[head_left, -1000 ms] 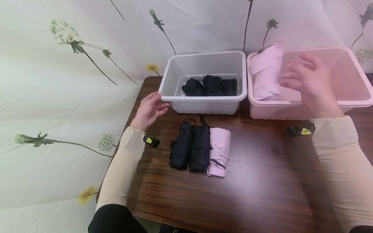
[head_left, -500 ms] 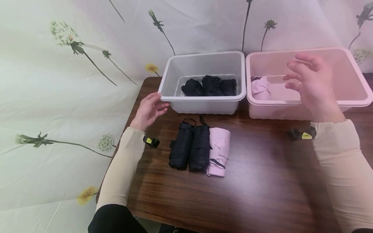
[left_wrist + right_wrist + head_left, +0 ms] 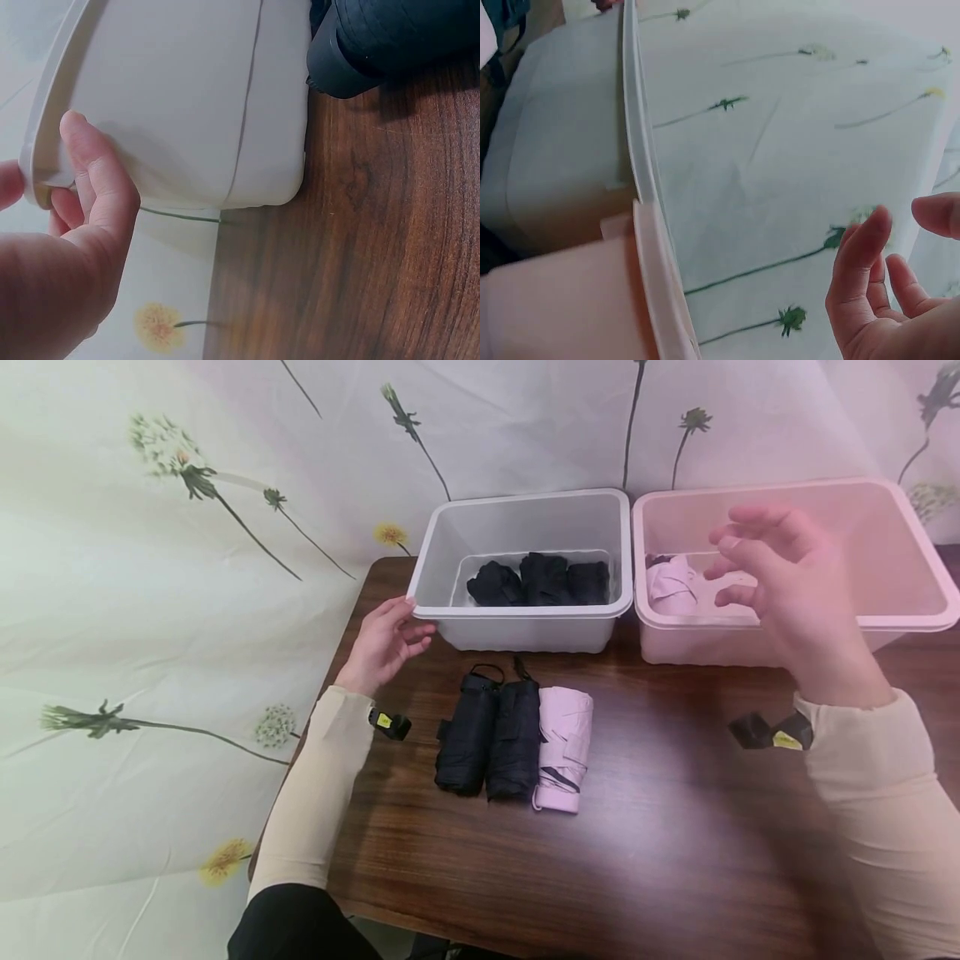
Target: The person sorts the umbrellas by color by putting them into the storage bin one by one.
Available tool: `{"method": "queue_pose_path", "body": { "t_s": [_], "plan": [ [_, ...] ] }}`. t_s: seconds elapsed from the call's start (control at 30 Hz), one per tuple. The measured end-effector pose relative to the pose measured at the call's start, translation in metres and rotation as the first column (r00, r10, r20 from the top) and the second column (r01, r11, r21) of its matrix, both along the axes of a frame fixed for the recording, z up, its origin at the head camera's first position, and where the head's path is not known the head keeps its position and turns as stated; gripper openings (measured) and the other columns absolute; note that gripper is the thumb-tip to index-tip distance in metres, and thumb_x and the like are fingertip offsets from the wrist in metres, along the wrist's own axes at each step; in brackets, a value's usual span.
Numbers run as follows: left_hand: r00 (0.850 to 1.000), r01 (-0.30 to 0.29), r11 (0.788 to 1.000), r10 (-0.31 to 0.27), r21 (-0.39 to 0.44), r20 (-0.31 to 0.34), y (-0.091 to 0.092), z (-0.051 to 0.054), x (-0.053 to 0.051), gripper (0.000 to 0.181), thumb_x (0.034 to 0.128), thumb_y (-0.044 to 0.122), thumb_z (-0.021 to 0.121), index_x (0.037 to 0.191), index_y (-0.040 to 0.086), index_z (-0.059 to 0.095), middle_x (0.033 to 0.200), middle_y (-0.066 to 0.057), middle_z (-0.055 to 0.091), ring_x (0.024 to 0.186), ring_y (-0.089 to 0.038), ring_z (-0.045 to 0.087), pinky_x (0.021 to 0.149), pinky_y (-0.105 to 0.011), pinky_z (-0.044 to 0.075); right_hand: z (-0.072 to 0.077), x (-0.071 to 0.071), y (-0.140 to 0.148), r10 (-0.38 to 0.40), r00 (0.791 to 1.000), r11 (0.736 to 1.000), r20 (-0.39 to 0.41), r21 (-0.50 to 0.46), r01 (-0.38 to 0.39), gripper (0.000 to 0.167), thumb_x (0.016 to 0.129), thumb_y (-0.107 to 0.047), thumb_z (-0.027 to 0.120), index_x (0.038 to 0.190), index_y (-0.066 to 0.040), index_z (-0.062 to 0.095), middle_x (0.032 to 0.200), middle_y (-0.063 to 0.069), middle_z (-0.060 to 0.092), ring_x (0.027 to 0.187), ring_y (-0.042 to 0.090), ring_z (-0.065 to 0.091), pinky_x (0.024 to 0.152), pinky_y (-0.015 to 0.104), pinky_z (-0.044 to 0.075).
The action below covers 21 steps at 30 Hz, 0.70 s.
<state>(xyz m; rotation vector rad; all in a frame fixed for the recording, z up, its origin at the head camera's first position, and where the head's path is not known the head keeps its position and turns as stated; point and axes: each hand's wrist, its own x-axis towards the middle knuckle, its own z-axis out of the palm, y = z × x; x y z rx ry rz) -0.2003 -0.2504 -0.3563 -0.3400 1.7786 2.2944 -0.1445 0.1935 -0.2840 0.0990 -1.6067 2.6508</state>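
left hand (image 3: 382,645): pinching white bin (image 3: 525,632) | right hand (image 3: 797,589): spread, holding nothing | pink umbrella (image 3: 567,735): tabletop (image 3: 667,843), 8 o'clock from right hand | probably best gripped mid-body, without nudging black umbrella (image 3: 514,743)

Pink bin (image 3: 705,646) part-hidden behind right hand (image 3: 798,597); pink umbrella (image 3: 672,587) inside, near end unseen (bin's front blocks it).

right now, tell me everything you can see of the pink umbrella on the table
The pink umbrella is furled; it looks like creased fabric, wrapped by a matching band, with a dark strip showing. At the near end is a smooth pink cap, perhaps plastic, with a loop at its left. It lies on the brown table alongside a black umbrella; whether they touch is hard to tell.
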Motion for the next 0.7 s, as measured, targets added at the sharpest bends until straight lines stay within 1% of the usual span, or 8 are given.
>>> {"method": "queue_pose_path", "body": {
  "t_s": [0.2, 0.27, 0.37, 0.43, 0.47, 0.57, 0.6, 0.7],
  "plan": [
    [1.0, -0.003, 1.0, 0.003, -0.004, 0.003, 0.0, 0.0, 0.0, 0.038, 0.096, 0.025, 0.061, 0.129, 0.009, 0.047, 0.113, -0.005, 0.055, 0.079, -0.019, 0.066, 0.068, -0.028, 0.056, -0.01, 0.015, -0.017, 0.015, 0.999, 0.991, -0.028, 0.135, -0.011, 0.029, 0.088, 0.002, 0.065, 0.115, -0.006, 0.06, 0.099, 0.006, 0.067, 0.073, 0.015, 0.065, 0.052, 0.024, 0.054],
    [1.0, -0.004, 1.0, 0.004, -0.004, 0.004, 0.0, 0.0, 0.0, 0.038, 0.096, 0.025, 0.061, 0.128, 0.01, 0.048, 0.113, -0.005, 0.056, 0.079, -0.019, 0.066, 0.068, -0.028, 0.056, -0.017, 0.018, -0.022, 0.034, 0.999, 0.981, -0.029, 0.193, -0.028, 0.028, 0.089, 0.001, 0.063, 0.116, -0.007, 0.059, 0.099, 0.004, 0.065, 0.074, 0.014, 0.065, 0.053, 0.024, 0.054],
    [1.0, -0.003, 1.0, 0.003, -0.004, 0.004, 0.0, 0.001, 0.0, 0.037, 0.096, 0.025, 0.061, 0.127, 0.01, 0.048, 0.113, -0.005, 0.056, 0.079, -0.019, 0.066, 0.067, -0.028, 0.056, -0.029, 0.021, -0.031, 0.064, 0.998, 0.951, 0.003, 0.304, -0.062, 0.027, 0.091, -0.002, 0.063, 0.117, -0.008, 0.058, 0.099, 0.002, 0.064, 0.073, 0.013, 0.065, 0.055, 0.023, 0.054],
    [1.0, -0.004, 1.0, 0.004, -0.004, 0.003, 0.0, 0.001, 0.0, 0.036, 0.0961, 0.024, 0.061, 0.127, 0.01, 0.049, 0.112, -0.005, 0.057, 0.078, -0.019, 0.066, 0.067, -0.028, 0.056, -0.037, 0.021, -0.039, 0.085, 0.996, 0.9, 0.013, 0.427, -0.082, 0.03, 0.092, -0.005, 0.062, 0.121, -0.006, 0.055, 0.101, 0.002, 0.063, 0.075, 0.01, 0.065, 0.058, 0.023, 0.054],
    [1.0, -0.004, 1.0, 0.004, -0.004, 0.002, 0.0, 0.001, 0.0, 0.036, 0.0962, 0.024, 0.06, 0.127, 0.01, 0.049, 0.111, -0.005, 0.057, 0.078, -0.019, 0.066, 0.067, -0.028, 0.056, -0.042, 0.021, -0.043, 0.096, 0.995, 0.868, 0.019, 0.488, -0.093, 0.031, 0.093, -0.007, 0.062, 0.123, -0.005, 0.054, 0.104, 0.004, 0.063, 0.076, 0.009, 0.065, 0.059, 0.023, 0.054],
    [1.0, -0.003, 1.0, 0.003, -0.004, 0.003, 0.0, 0.001, -0.001, 0.034, 0.0963, 0.024, 0.06, 0.125, 0.01, 0.049, 0.11, -0.005, 0.058, 0.078, -0.019, 0.067, 0.067, -0.028, 0.056, -0.057, 0.023, -0.057, 0.128, 0.992, 0.74, 0.007, 0.665, -0.1, 0.037, 0.093, -0.011, 0.062, 0.127, -0.001, 0.05, 0.112, 0.009, 0.06, 0.08, 0.009, 0.062, 0.064, 0.024, 0.055],
    [1.0, -0.003, 1.0, 0.003, -0.003, 0.004, 0.0, 0.0, -0.001, 0.033, 0.0963, 0.024, 0.06, 0.125, 0.011, 0.049, 0.11, -0.005, 0.058, 0.078, -0.019, 0.067, 0.067, -0.028, 0.056, -0.062, 0.025, -0.061, 0.138, 0.99, 0.681, -0.003, 0.727, -0.092, 0.039, 0.093, -0.013, 0.063, 0.128, -0.002, 0.05, 0.115, 0.01, 0.06, 0.084, 0.01, 0.061, 0.068, 0.025, 0.055],
    [1.0, -0.004, 1.0, 0.004, 0.007, 0.005, 0.0, 0.0, -0.001, 0.031, 0.0961, 0.023, 0.061, 0.123, 0.011, 0.05, 0.108, -0.005, 0.058, 0.078, -0.019, 0.067, 0.067, -0.028, 0.056, -0.077, 0.03, -0.075, 0.176, 0.984, 0.59, -0.01, 0.801, -0.097, 0.04, 0.09, -0.013, 0.065, 0.126, -0.003, 0.052, 0.12, 0.014, 0.059, 0.092, 0.019, 0.059, 0.081, 0.032, 0.053]
  ]
}}
